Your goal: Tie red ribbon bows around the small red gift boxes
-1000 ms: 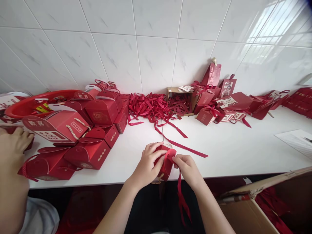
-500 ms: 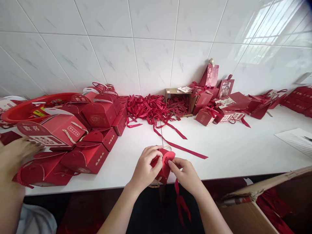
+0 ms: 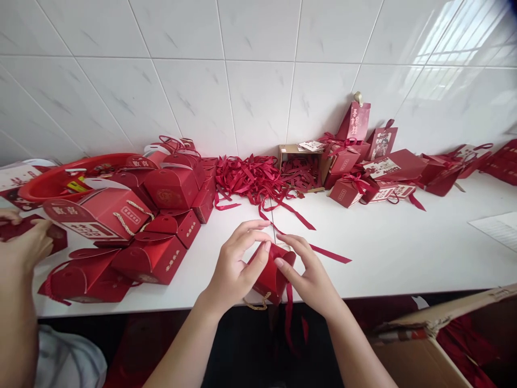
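A small red gift box (image 3: 270,272) with curved flaps sits at the table's front edge, between my two hands. From the left, my left hand (image 3: 238,264) holds it, with the thumb over the flaps and the fingers arched above. My right hand (image 3: 309,272) grips the other side, its thumb pressing on the top flap and its fingers curved behind. A twisted cord handle (image 3: 260,305) hangs off the box's near side. Below my right hand, a red ribbon (image 3: 289,318) dangles over the edge.
Several red gift boxes (image 3: 151,256) are heaped at left, beside a red basin (image 3: 34,186). Another person's hand (image 3: 34,242) holds a red box there. Loose ribbons (image 3: 250,175) lie by the wall. An open carton (image 3: 420,355) stands at lower right.
My fingers have opened out from a close pinch at the flaps to a wider hold around the box. At left, the other person's hand now shows with a red box.
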